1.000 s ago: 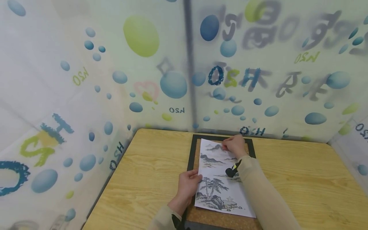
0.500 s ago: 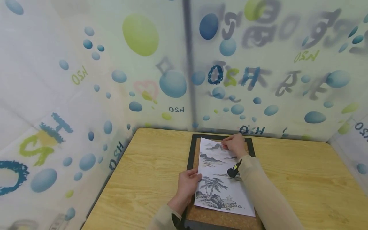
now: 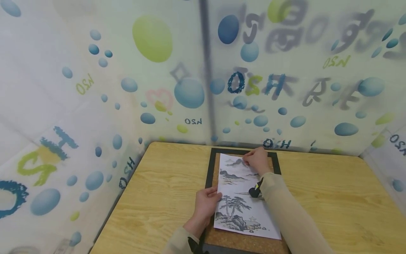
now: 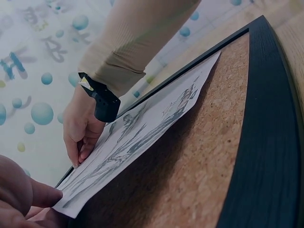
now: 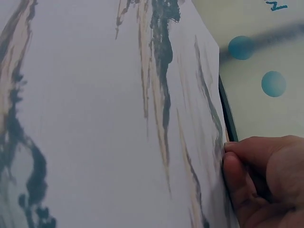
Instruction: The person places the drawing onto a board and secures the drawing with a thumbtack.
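Observation:
A white sheet of paper point(image 3: 233, 188) printed with an ink landscape of mountains, pines and a pavilion lies over a black-framed cork board point(image 3: 250, 242). My left hand point(image 3: 205, 204) pinches the sheet's left edge, thumb on top. In the left wrist view the near edge of the paper point(image 4: 156, 128) stands off the cork point(image 4: 209, 137). At the sheet's top edge my right hand point(image 3: 257, 161) holds the paper between thumb and forefinger, close to the frame's far side. The right wrist view shows those fingertips point(image 5: 229, 148) at the paper's border; anything smaller between them is hidden.
The board lies on a wooden table point(image 3: 165, 183), near its back edge. Behind and to the left stand pale curtain walls point(image 3: 285, 53) with blue and green dots and mirrored lettering. A black wrist camera point(image 3: 254, 191) hangs below the right wrist, over the paper.
The hands and paper keep the same places on the board. Only the head view has shifted slightly.

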